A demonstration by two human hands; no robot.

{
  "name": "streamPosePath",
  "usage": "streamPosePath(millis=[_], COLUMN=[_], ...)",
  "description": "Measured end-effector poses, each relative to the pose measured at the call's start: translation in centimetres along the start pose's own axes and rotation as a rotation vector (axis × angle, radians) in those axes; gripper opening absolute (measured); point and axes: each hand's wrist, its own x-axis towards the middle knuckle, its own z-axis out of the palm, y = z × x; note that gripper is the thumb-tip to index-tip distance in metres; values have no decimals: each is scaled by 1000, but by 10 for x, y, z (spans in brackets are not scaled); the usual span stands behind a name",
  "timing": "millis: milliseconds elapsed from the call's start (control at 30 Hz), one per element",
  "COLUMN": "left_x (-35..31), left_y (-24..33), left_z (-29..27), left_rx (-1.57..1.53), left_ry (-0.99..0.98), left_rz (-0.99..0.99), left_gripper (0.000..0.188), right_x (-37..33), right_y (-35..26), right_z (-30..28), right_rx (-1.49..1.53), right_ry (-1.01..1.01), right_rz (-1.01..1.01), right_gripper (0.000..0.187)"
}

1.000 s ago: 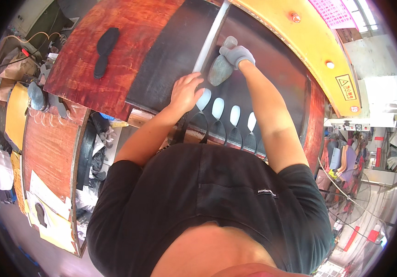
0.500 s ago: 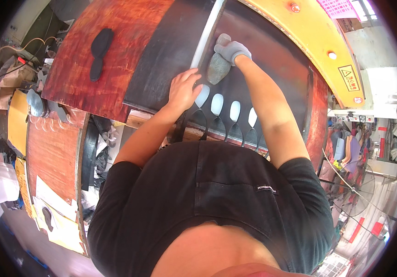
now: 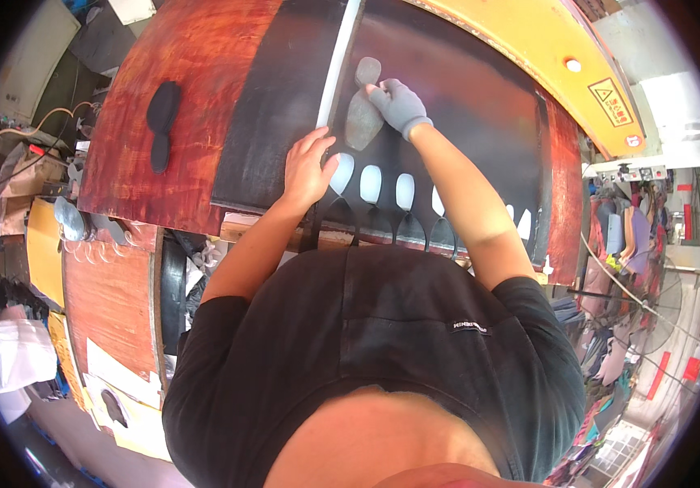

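A grey-green shoe sole (image 3: 363, 124) lies on the black work surface (image 3: 464, 89), its narrow waist toward the far side. My right hand (image 3: 399, 106), in a grey glove with bare fingertips, pinches the waist at its right edge. Bare and with fingers somewhat apart, my left hand (image 3: 307, 171) rests on the surface beside the near end of a white strip (image 3: 337, 77). Near the front edge, several dark soles stand in a row with pale, rounded ends; one pale end (image 3: 342, 174) is right beside my left thumb. My right forearm covers part of that row.
A yellow machine part (image 3: 545, 73) with a warning triangle spans the back right. On the reddish board at left lies a black sole (image 3: 160, 126). A lower wooden table (image 3: 114, 305) with papers stands at near left; hanging materials (image 3: 622, 236) are at right.
My right hand has shifted from over the sole's waist to its right edge, showing more of the sole. My left hand stays beside the strip. The whole view has shifted slightly.
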Motion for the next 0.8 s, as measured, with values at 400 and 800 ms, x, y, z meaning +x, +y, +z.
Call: streamPosePath(millis=[400,800], left_x=[-75,-106], left_y=[15,7], left_z=[-49,-26], left_rx=[-16,239], left_ry=[-103,44], left_rz=[24,-25], left_gripper=[48,31], right_x=[-272,-299], right_y=[262,293], right_z=[-60,13], right_rx=[-281,-238], right_ry=[663,1075], right_rz=[372,168], right_gripper=[37,22])
